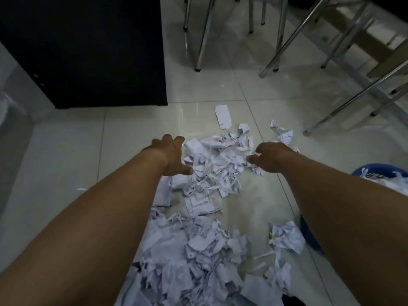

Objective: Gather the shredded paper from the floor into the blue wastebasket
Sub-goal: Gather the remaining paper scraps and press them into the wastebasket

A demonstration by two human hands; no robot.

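Fingers of both hands are spread and curled downward, pinching nothing yet: the left hand (171,154) hovers at the left edge of the far heap of shredded paper (217,160), and the right hand (270,156) at its right edge, thumbs turned inward toward each other. So the heap lies between the two hands, just inside the fingertips, and neither hand is clearly nearer; each looks to be touching or almost touching the outermost scraps (contact is hard to tell at this angle). This heap runs roughly from the far side of the floor (66,155) toward the person, narrowing into a second, larger pile (198,257) close below the forearms. A few stray pieces sit apart beyond the heap, toward the chrome chair legs (201,40). The blue wastebasket (371,170) stands at the right edge of view, behind the right forearm, already holding some paper. Judged from this, the coming move is an inward squeeze from both sides, then a carry to the right, the shorter trip for the right hand.
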